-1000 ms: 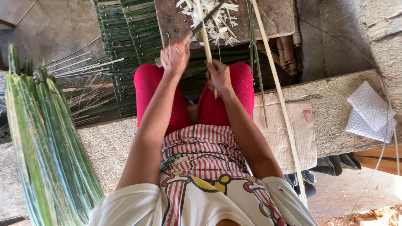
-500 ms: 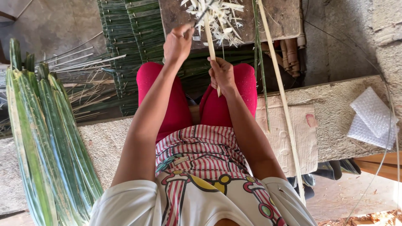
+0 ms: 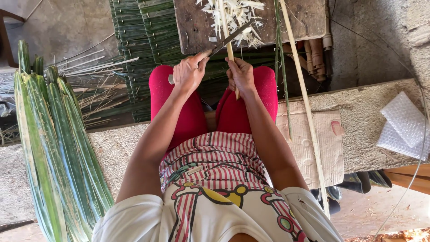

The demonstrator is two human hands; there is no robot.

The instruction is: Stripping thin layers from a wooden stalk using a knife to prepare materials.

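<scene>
In the upper middle of the frame the left hand (image 3: 189, 72) is closed around the handle of a knife (image 3: 228, 40) — its blade lies across a pale stick (image 3: 227, 33). The right hand (image 3: 242, 75) grips this stick lower down. Above them a wooden board (image 3: 192, 27) carries white shavings (image 3: 239, 15) — green leaves (image 3: 53, 148) stand at the left.

Bare-armed, both forearms uncovered to above the elbow. Short white sleeves at the shoulders. White top printed across the front with red-and-white stripes and a cartoon-like motif in yellow, green and red with dark outlines. Bright red-pink trousers over both thighs. Left hand (image 3: 188, 72) and right hand (image 3: 242, 74) ungloved, no rings or watch showing.
</scene>
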